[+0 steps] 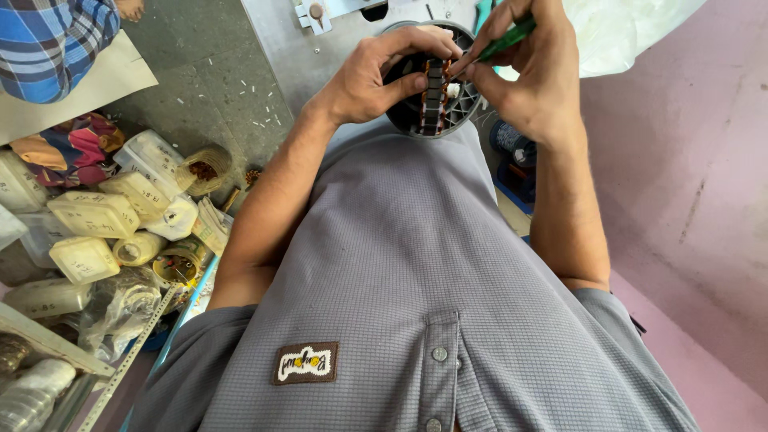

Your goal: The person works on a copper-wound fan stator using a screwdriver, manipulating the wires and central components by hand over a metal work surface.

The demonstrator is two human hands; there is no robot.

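Note:
My left hand (376, 76) grips a round dark motor stator (434, 100) with copper windings and stacked metal teeth, thumb across its face. The stator rests against my grey shirt at the top middle of the head view. My right hand (532, 76) holds a green-handled tool (506, 40), whose tip touches the stator's upper right side by a small white part. Fingers hide the stator's upper rim.
Several white plastic jars and tape rolls (120, 224) lie heaped at the left on a grey floor. Another person's plaid sleeve (48, 40) shows at top left. A grey metal plate (296, 40) lies beyond the stator. A pink surface (688, 176) fills the right.

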